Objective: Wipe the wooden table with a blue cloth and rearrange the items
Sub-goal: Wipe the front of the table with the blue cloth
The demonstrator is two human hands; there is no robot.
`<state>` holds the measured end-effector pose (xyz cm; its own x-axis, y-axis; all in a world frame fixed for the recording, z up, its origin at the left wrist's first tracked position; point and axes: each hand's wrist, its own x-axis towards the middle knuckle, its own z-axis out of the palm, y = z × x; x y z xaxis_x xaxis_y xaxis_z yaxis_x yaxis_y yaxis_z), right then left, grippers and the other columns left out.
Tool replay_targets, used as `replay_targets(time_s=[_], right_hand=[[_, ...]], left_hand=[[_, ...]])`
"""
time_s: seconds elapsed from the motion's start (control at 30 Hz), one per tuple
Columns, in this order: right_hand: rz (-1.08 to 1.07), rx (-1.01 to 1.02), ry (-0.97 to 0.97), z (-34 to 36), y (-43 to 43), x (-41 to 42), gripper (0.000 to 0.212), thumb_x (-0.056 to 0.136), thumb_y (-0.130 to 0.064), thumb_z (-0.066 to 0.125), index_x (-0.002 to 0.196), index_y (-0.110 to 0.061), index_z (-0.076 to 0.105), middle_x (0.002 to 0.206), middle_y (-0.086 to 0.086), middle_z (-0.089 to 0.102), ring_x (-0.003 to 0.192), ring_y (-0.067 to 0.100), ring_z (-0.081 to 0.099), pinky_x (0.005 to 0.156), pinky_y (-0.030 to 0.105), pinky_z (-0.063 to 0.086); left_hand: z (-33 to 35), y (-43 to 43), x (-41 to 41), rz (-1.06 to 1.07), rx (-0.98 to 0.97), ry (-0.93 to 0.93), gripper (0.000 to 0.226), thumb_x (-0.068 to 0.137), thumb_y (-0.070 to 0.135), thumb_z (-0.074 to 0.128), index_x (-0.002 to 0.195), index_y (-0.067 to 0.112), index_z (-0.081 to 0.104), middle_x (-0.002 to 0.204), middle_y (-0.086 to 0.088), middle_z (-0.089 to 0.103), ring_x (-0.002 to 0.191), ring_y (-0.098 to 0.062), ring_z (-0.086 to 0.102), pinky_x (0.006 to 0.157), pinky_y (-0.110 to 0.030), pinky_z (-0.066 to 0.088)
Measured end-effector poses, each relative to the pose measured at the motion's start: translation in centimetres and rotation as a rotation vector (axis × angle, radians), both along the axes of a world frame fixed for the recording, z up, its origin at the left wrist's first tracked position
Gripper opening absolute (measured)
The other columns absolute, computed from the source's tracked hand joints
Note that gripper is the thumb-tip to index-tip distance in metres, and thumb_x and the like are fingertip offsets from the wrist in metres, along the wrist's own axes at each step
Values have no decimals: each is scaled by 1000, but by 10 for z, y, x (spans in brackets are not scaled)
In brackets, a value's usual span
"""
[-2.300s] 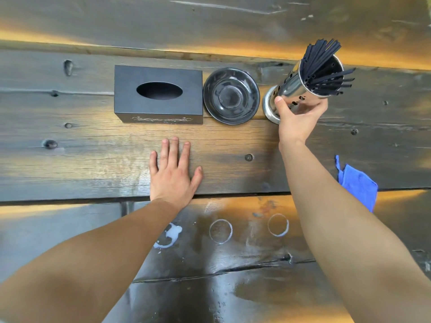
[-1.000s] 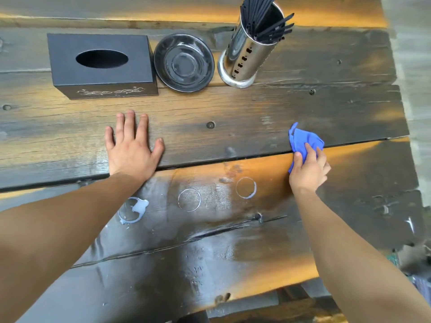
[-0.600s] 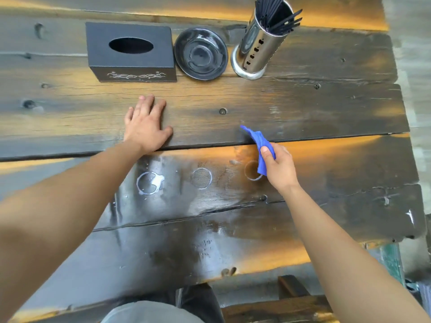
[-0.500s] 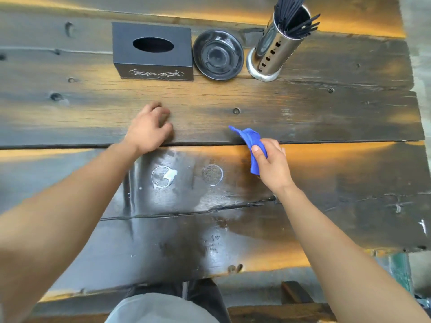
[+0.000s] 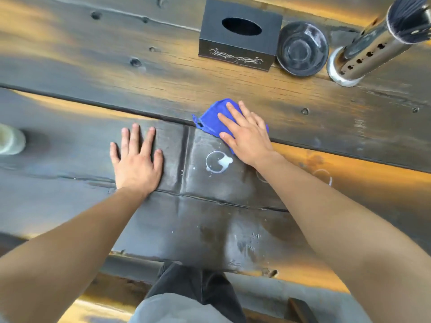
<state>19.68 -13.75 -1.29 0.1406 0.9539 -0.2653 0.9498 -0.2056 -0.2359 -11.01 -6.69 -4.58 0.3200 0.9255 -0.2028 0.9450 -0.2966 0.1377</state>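
My right hand (image 5: 245, 134) lies flat on the blue cloth (image 5: 211, 118), pressing it onto the dark wooden table (image 5: 70, 73) just above a white ring stain with a wet blob (image 5: 218, 162). Fingers spread, my left hand (image 5: 136, 159) rests palm-down on the bare wood to the left of that stain. A fainter white ring (image 5: 323, 177) shows right of my right forearm. Along the far side stand a black tissue box (image 5: 239, 34), a black bowl (image 5: 302, 47) and a perforated steel holder (image 5: 363, 52) full of black chopsticks.
A pale translucent cup or jar (image 5: 10, 142) sits at the left edge of the view. The table's near edge (image 5: 210, 264) runs just above my legs. A seam between planks (image 5: 93, 104) crosses the table.
My right hand carried the cloth left and now presses it flat near the leftmost stain. The middle ring looks wiped away. My left hand has spread flat lower on the table.
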Motion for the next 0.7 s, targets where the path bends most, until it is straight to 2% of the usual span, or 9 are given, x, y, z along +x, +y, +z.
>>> replay_targets(time_s=[0.1, 0.23, 0.47, 0.7], right_hand=[[81, 15, -9, -5, 9, -2, 57, 106, -52, 42, 160, -34, 37, 174, -4, 17, 162, 21, 8, 125, 44, 19], [58, 31, 2, -8, 15, -22, 52, 109, -47, 37, 160, -39, 35, 174, -7, 18, 162, 21, 10, 126, 43, 16], [125, 50, 17, -9, -1, -58, 47, 110, -43, 39, 156, -38, 44, 170, -7, 29, 160, 19, 18, 126, 42, 17], [180, 68, -11, -14, -43, -103, 49, 107, -48, 33, 153, -38, 47, 167, -10, 36, 158, 16, 23, 125, 43, 22]], left_hand=[[-3, 0, -2, -5, 28, -27, 61, 103, 48, 32, 162, 35, 21, 173, -4, 16, 160, -26, 5, 125, -58, 3], [-3, -1, -1, 5, 29, -50, 61, 103, 48, 31, 161, 36, 22, 172, -3, 17, 160, -25, 5, 125, -58, 3], [-4, -1, -2, 10, 26, -61, 61, 102, 50, 29, 161, 38, 22, 173, -2, 16, 160, -25, 6, 125, -58, 3], [-5, -1, -2, 10, 39, -75, 60, 102, 50, 28, 161, 39, 23, 173, -2, 16, 160, -24, 6, 125, -57, 2]])
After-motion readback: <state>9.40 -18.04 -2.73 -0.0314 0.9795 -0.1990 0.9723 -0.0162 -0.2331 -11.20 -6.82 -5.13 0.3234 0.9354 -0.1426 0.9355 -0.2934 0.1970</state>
